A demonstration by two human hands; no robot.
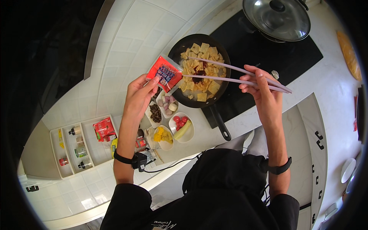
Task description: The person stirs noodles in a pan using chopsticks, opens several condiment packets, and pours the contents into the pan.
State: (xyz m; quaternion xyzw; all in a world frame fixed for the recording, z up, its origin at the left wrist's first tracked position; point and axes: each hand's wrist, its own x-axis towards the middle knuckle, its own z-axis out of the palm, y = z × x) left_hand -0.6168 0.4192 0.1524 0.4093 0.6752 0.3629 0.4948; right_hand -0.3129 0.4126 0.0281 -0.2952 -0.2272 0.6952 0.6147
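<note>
My left hand pinches a red plastic sauce packet bearing writing, its right edge over the rim of a black frying pan. Square yellowish food pieces fill much of the pan, with a dark red sauce patch in their middle. A pair of pinkish chopsticks is in my right hand, spread apart, their tips over the food near the packet. The pan's black handle points down towards my body.
Below the pan, white dishes hold tomatoes and a peeled green vegetable, corn and yellow chunks, chopped dark pieces and purplish chunks. A glass-lidded pot stands on the black hob. A divided shelf holds jars.
</note>
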